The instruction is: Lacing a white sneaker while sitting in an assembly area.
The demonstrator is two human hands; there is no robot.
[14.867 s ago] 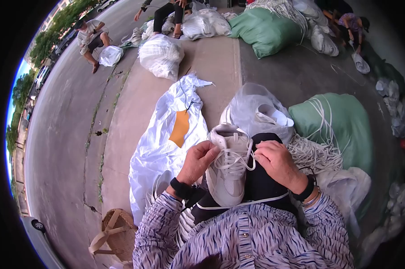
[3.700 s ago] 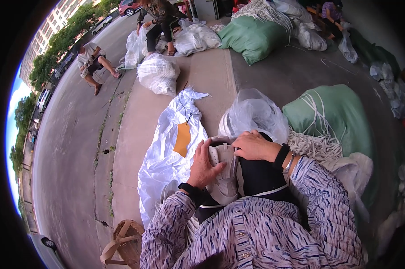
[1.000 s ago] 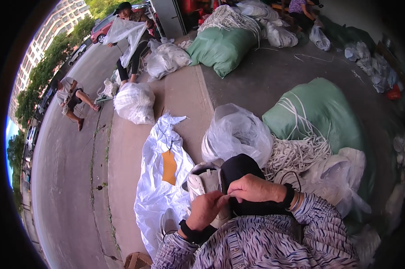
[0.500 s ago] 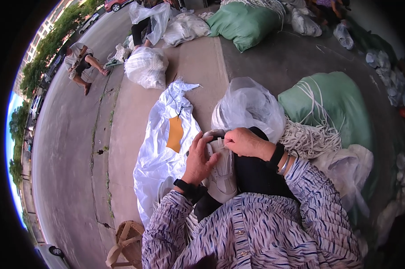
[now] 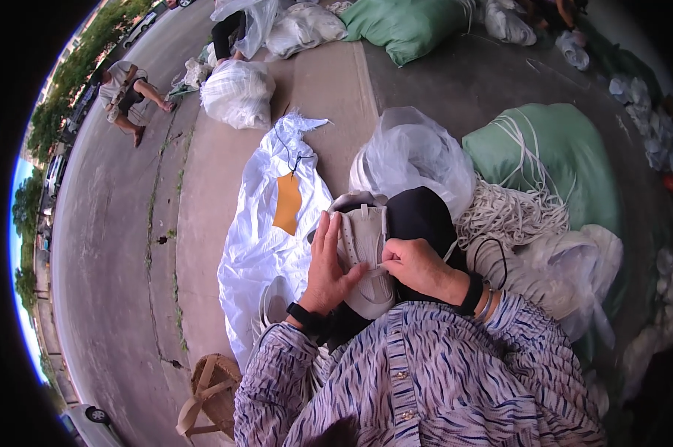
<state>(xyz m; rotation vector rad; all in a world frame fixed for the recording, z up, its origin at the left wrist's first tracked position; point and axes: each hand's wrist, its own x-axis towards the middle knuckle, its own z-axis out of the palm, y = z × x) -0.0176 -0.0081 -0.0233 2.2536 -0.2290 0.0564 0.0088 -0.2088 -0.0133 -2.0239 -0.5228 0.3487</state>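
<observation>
- The pale shoe (image 5: 366, 252) lies on my lap, toe toward me at six o'clock.
- My left hand (image 5: 327, 268), at the shoe's nine o'clock, rests against it, fingers straight, thumb spread.
- My right hand (image 5: 422, 270), at three o'clock, is closed in a fingertip pinch on a thin white lace (image 5: 377, 266).
- Clear bag (image 5: 418, 153): one o'clock.

The left hand (image 5: 327, 272) lies along a pale shoe (image 5: 365, 227), fingers straight, thumb over its front. Just right of that thumb, the right hand (image 5: 420, 270) pinches a white lace (image 5: 376, 266). A white sheet (image 5: 251, 257) spreads left of the left hand; loose laces (image 5: 517, 216) lie beyond the right.
</observation>
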